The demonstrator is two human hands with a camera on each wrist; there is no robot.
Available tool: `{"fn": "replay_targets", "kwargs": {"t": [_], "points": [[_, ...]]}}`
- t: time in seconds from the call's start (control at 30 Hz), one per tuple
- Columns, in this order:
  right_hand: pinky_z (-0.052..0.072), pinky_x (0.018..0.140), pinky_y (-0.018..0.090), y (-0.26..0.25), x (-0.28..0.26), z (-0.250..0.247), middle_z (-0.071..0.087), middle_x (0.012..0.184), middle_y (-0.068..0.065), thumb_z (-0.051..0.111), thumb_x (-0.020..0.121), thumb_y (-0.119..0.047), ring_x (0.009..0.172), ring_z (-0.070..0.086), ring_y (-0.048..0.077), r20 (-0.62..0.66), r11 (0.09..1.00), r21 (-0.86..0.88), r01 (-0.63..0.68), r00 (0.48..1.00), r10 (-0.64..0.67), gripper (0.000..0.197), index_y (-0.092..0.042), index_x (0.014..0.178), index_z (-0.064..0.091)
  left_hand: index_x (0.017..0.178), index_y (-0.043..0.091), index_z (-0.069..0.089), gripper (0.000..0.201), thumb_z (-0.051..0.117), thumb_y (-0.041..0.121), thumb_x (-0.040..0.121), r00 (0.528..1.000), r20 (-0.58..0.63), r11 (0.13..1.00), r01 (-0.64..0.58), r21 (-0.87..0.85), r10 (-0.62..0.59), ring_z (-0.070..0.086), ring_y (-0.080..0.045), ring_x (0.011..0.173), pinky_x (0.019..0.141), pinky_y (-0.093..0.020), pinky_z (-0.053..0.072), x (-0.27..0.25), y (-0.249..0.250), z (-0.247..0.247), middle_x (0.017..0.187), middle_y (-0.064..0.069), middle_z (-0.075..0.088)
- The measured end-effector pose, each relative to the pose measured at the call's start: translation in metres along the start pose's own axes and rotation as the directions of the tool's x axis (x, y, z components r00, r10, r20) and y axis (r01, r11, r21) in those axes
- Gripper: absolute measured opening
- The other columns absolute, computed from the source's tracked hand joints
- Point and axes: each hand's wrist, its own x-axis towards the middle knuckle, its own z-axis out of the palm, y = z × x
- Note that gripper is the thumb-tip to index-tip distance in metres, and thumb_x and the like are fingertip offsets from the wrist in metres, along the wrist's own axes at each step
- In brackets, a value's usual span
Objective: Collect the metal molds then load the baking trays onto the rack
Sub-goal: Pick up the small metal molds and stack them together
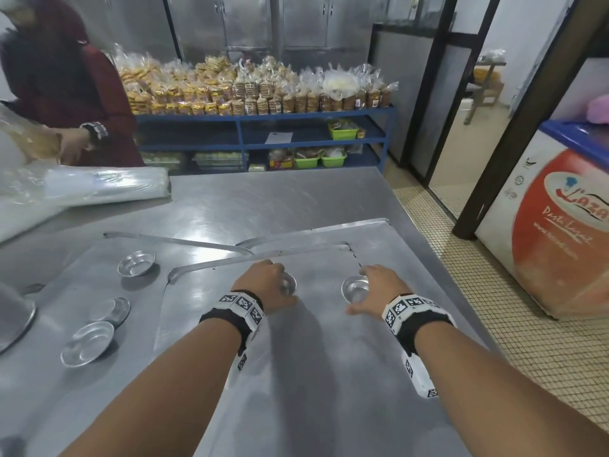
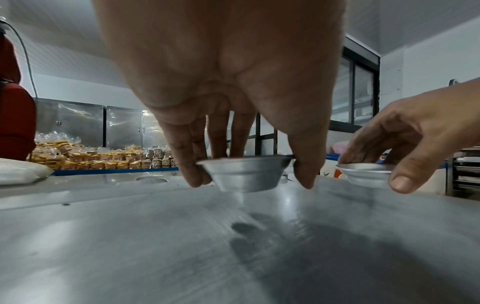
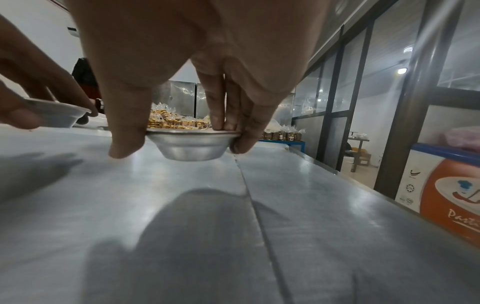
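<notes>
Two small round metal molds sit over the top baking tray (image 1: pixel 296 357). My left hand (image 1: pixel 268 285) pinches the rim of the left mold (image 2: pixel 246 176) between thumb and fingers. My right hand (image 1: pixel 375 288) pinches the other mold (image 3: pixel 192 146) (image 1: pixel 354 289) the same way. Both molds appear slightly raised off the tray in the wrist views. Three more molds lie on the tray to the left: one upright (image 1: pixel 135 263), one overturned (image 1: pixel 112 310), one nearest me (image 1: pixel 87 343). Flat baking trays overlap on the steel table (image 1: pixel 263 199).
A person in a dark red top (image 1: pixel 66 87) stands at the table's far left handling plastic bags (image 1: pixel 82 189). A blue shelf (image 1: pixel 263 113) with bagged cookies stands behind. An orange-and-white freezer (image 1: pixel 553 232) stands on the right. A large metal vessel (image 1: pixel 13 311) sits at the left edge.
</notes>
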Motion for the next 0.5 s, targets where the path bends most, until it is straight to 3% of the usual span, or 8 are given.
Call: {"fn": "replay_targets", "kwargs": {"t": [0.07, 0.2, 0.4, 0.5], "points": [[0.042, 0.103, 0.030, -0.012, -0.021, -0.004, 0.049, 0.139, -0.001, 0.086, 0.061, -0.053, 0.128, 0.047, 0.018, 0.001, 1.000, 0.004, 0.001, 1.000, -0.001, 0.095, -0.016, 0.139, 0.046, 0.085, 0.032, 0.070, 0.028, 0.065, 0.059, 0.080, 1.000, 0.011, 1.000, -0.028, -0.014, 0.028, 0.049, -0.014, 0.115, 0.099, -0.035, 0.045, -0.026, -0.001, -0.010, 0.116, 0.006, 0.061], [0.044, 0.101, 0.030, -0.039, -0.068, -0.014, 0.052, 0.137, 0.000, 0.087, 0.058, -0.055, 0.126, 0.050, 0.019, 0.003, 1.000, 0.002, 0.000, 1.000, 0.000, 0.097, -0.017, 0.138, 0.047, 0.085, 0.029, 0.070, 0.038, 0.070, 0.065, 0.073, 0.999, -0.020, 0.998, -0.047, -0.045, 0.046, 0.052, -0.011, 0.110, 0.094, -0.032, 0.048, -0.082, -0.006, -0.027, 0.104, 0.010, 0.062], [0.046, 0.097, 0.029, -0.079, -0.146, -0.012, 0.054, 0.133, -0.001, 0.088, 0.055, -0.056, 0.121, 0.054, 0.019, 0.006, 0.999, 0.051, -0.013, 1.000, 0.013, 0.098, -0.018, 0.137, 0.049, 0.095, 0.028, 0.073, 0.034, 0.070, 0.057, 0.078, 0.991, -0.008, 0.991, -0.130, -0.017, 0.130, 0.049, -0.014, 0.117, 0.100, -0.031, 0.043, -0.180, -0.011, -0.036, 0.122, 0.006, 0.061], [0.045, 0.101, 0.030, -0.094, -0.181, 0.000, 0.054, 0.135, -0.001, 0.088, 0.052, -0.056, 0.124, 0.053, 0.019, 0.011, 0.998, 0.069, -0.015, 1.000, 0.015, 0.101, -0.018, 0.137, 0.050, 0.089, 0.031, 0.070, 0.033, 0.072, 0.061, 0.074, 0.989, 0.021, 0.989, -0.148, -0.026, 0.148, 0.050, -0.012, 0.104, 0.092, -0.030, 0.046, -0.215, -0.019, -0.022, 0.103, 0.010, 0.061]]}}
